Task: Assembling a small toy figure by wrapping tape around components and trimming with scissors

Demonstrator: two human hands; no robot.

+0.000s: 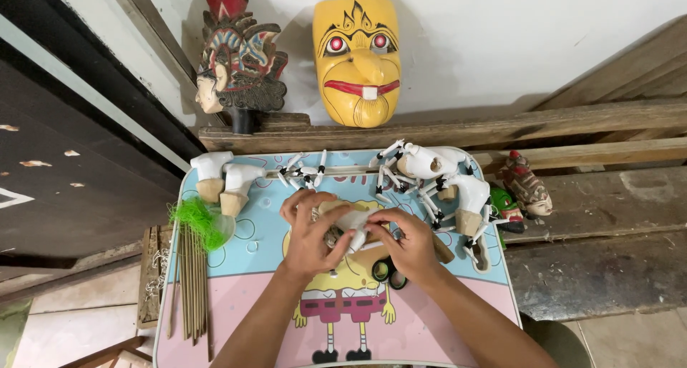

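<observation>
Left hand (309, 228) and right hand (408, 243) are pinching a white puppet piece (356, 221), possibly an arm, mid-table; similar white parts (436, 169) are lying far right on the cartoon-printed table (236, 296), masks against the wall.

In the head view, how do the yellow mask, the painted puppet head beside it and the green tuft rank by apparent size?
1. Yellow mask, largest.
2. Painted puppet head, roughly as tall but narrower.
3. Green tuft, smallest, though nearer the camera.

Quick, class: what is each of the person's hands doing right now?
Left hand: closed, gripping the white puppet body.
Right hand: closed, fingers pinching the same white puppet body.
</observation>
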